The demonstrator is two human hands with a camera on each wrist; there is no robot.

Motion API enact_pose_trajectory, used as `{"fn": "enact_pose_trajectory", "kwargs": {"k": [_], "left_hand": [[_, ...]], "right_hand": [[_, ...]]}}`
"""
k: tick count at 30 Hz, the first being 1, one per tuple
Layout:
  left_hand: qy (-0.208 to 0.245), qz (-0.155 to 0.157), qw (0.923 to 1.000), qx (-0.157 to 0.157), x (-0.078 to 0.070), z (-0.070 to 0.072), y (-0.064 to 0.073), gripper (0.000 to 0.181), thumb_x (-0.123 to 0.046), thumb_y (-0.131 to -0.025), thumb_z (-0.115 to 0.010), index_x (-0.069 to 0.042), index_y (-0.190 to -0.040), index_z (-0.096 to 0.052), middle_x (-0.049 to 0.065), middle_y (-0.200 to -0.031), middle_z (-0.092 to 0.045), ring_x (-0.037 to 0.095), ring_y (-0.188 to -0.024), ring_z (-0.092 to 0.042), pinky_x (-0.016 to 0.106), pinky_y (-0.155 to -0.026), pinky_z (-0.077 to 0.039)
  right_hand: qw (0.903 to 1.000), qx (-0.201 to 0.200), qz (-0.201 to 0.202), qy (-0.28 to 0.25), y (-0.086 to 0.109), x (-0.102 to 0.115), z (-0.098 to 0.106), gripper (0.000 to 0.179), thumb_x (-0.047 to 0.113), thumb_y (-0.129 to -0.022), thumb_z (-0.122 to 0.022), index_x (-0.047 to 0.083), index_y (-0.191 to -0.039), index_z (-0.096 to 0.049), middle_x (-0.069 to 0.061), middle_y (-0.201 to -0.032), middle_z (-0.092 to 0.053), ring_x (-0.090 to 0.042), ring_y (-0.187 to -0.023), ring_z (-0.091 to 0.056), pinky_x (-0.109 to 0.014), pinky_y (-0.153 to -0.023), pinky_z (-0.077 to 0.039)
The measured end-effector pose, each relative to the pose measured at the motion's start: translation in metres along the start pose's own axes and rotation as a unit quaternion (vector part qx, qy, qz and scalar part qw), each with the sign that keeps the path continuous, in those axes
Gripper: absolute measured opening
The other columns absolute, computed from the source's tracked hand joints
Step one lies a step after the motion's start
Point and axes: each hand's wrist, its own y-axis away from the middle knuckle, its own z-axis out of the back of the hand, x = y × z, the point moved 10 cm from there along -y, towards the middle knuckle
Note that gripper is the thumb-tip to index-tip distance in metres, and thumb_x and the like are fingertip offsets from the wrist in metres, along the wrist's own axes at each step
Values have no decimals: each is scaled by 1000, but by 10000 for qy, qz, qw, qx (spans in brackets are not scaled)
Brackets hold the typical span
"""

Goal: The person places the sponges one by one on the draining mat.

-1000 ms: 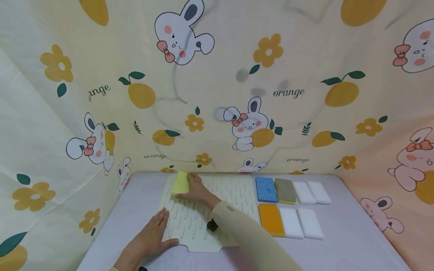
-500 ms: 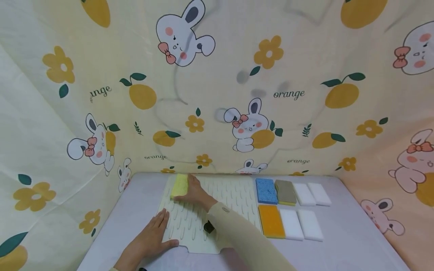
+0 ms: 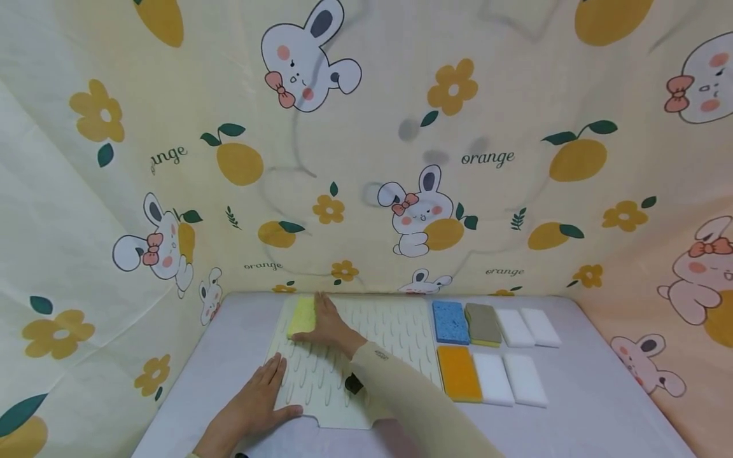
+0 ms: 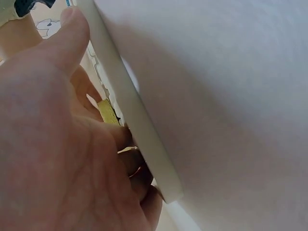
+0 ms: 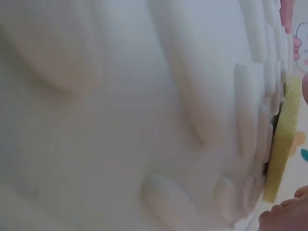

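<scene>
In the head view, a pale cream board (image 3: 343, 416) with raised elongated ridges lies on the table. A yellow sponge (image 3: 302, 318) lies at its far left corner. My right hand (image 3: 332, 327) spans the sponge from the right, thumb at its near end and fingers at its far end. The right wrist view shows the sponge (image 5: 284, 144) edge-on, close over the ridges, with the thumb (image 5: 286, 214) by its lower end. My left hand (image 3: 254, 397) rests at the board's near left corner, fingers extended on the left edge, thumb by the front edge.
Right of the board, sponges lie in two rows: a blue one (image 3: 450, 322), a grey-brown one (image 3: 483, 324), an orange one (image 3: 459, 374) and several white ones (image 3: 494, 378). A printed curtain (image 3: 366, 146) encloses the table's (image 3: 595, 381) back and sides.
The yellow sponge has come down flatter against the board and shifted slightly toward me and left, with my right hand following. My left hand stays in place.
</scene>
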Motion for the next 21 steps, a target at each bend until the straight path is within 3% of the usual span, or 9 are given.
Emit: {"fn": "enact_pose_trajectory", "kwargs": {"k": [6, 12, 21], "left_hand": [[90, -64, 9999, -40, -4, 3, 3, 117, -72, -90, -73, 10, -163, -32, 30, -173, -25, 46, -161, -24, 61, -130, -25], [51, -69, 10000, -30, -3, 2, 1, 117, -72, -90, -73, 10, -164, -31, 30, -173, -24, 45, -161, -24, 60, -130, -24], [87, -126, 9999, -76, -1, -1, 0, 118, -73, -90, -72, 10, -164, -30, 31, -173, -23, 46, -161, -22, 61, -131, -23]], "right_hand": [[9992, -75, 126, 366, 7, 7, 5, 124, 66, -91, -77, 3, -172, -6, -17, -180, -8, -31, -166, -13, -46, -132, -28], [9990, -47, 332, 287, 20, 10, 13, 121, 62, -94, -77, -3, -170, -9, -21, -179, -11, -34, -165, -16, -49, -131, -30], [9984, 23, 494, 288, 44, 4, 28, 120, 60, -94, -78, 0, -171, -8, -19, -179, -12, -33, -165, -15, -49, -130, -30]]}}
